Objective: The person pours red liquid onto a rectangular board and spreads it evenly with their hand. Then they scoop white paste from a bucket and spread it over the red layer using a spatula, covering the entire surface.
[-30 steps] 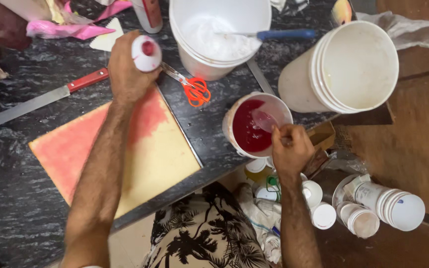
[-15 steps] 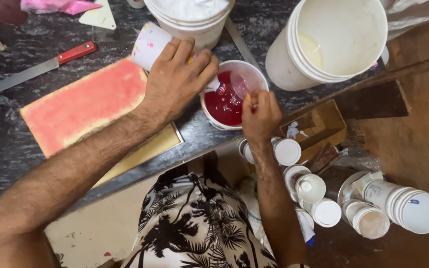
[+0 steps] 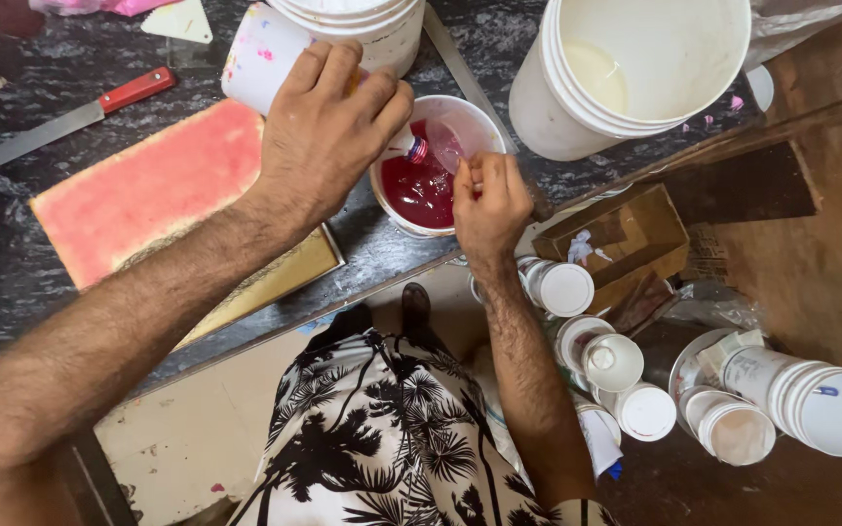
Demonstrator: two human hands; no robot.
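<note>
Here the left hand [image 3: 328,131] is clenched round a white bottle [image 3: 270,63] laid almost on its side, its nozzle [image 3: 413,148] poking over the rim of a small white bowl [image 3: 484,122]. The right hand [image 3: 489,205] pinches a thin stirrer whose broad end [image 3: 445,144] dips into the bowl; I cannot tell what kind of tool it is. Both grips are tight, neither hand is free.

The bowl already holds a deep red liquid [image 3: 421,190], filling roughly the lower part, so colour has gone in and, by my reading, mixing is under way; whether more is dripping from the nozzle is too small to see.

Just left of the bowl lies a flat slab [image 3: 148,190] on a yellowish board, its top stained pink-red, which suggests some coating is done, though the patchy tint looks unfinished to me. Beyond it a red-handled knife [image 3: 60,122] rests on the dark marbled surface [image 3: 372,248]. Behind the bowl stand 2 big white buckets, 1 at the top edge [image 3: 382,34] and 1 to the right [image 3: 577,107]. Below the surface edge, several white lidded tubs [image 3: 562,287] sit on the floor.
</note>
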